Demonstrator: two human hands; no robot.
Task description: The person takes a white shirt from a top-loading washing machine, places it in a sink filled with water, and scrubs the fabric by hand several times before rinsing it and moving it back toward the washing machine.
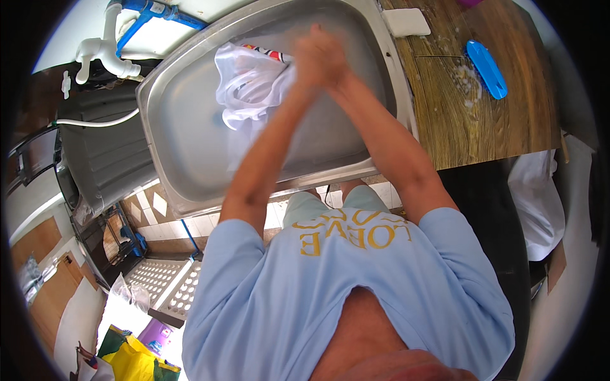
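Head view: both hands are pressed together over the stainless steel sink [190, 146], blurred by motion. The left hand [311, 63] and right hand [330, 66] overlap so closely that their fingers cannot be told apart. They seem closed on a bunched edge of the white garment [248, 89], though whether each is clamped on cloth or only rubbing against the other I cannot tell.

The garment lies from the hands toward nine o'clock, its crumpled bulk spread along the basin floor. Its long axis runs roughly from one o'clock, where a red-and-dark printed patch shows just beside the knuckles, down to seven o'clock, where the loose end trails. The left hand sits nearer the bulk of the cloth; the right is on the far side, toward three o'clock.

On the wooden counter [457, 127], a white soap bar [406, 22] rests at one o'clock from the hands, and a blue scrub brush [486, 68] lies at three o'clock amid suds, well apart.
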